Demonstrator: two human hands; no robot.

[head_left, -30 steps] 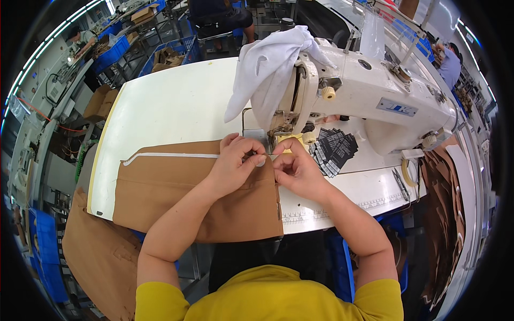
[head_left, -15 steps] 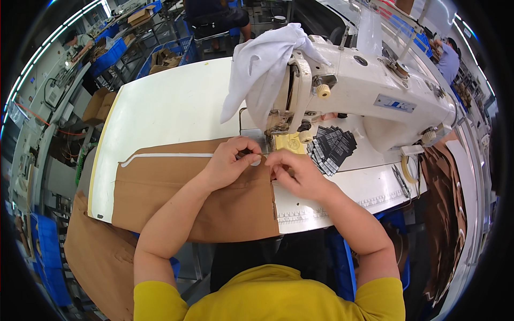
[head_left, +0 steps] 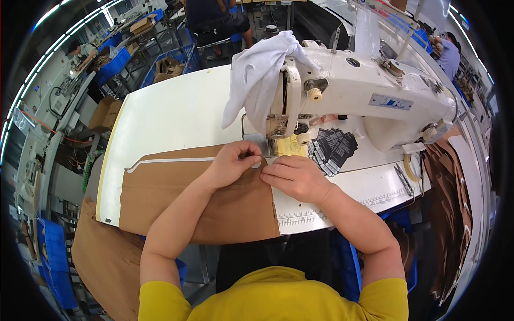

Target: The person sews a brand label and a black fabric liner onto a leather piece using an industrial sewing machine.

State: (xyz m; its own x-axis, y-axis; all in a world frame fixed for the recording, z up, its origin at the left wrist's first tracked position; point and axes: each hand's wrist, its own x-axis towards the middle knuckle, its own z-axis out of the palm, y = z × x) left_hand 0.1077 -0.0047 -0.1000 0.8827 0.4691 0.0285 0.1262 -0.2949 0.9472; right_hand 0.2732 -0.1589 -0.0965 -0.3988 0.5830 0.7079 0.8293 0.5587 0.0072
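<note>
A brown fabric panel (head_left: 171, 200) lies on the white sewing table, with a narrow white tape (head_left: 179, 160) running along its far edge. My left hand (head_left: 231, 167) rests over that edge, thumb and forefinger pinched on the white tape, whose end shows under the thumb. Close beside it, my right hand (head_left: 301, 179) has its fingers pressed together on the panel's right far corner; the fingertips are partly hidden. Both hands are just in front of the needle area of a white sewing machine (head_left: 348, 80). A white cloth (head_left: 254, 80) drapes over the machine's head.
Black labels (head_left: 333, 150) lie fanned out right of the needle. Thread snips (head_left: 403, 179) and a tape roll (head_left: 412, 167) are farther right. Brown pieces (head_left: 450, 214) hang at the right, and more brown fabric (head_left: 104, 257) hangs at the lower left. Other people work behind.
My right hand's fingers have moved slightly left and closed onto the fabric corner. My left hand keeps its pinch. The whole view has shifted slightly.
</note>
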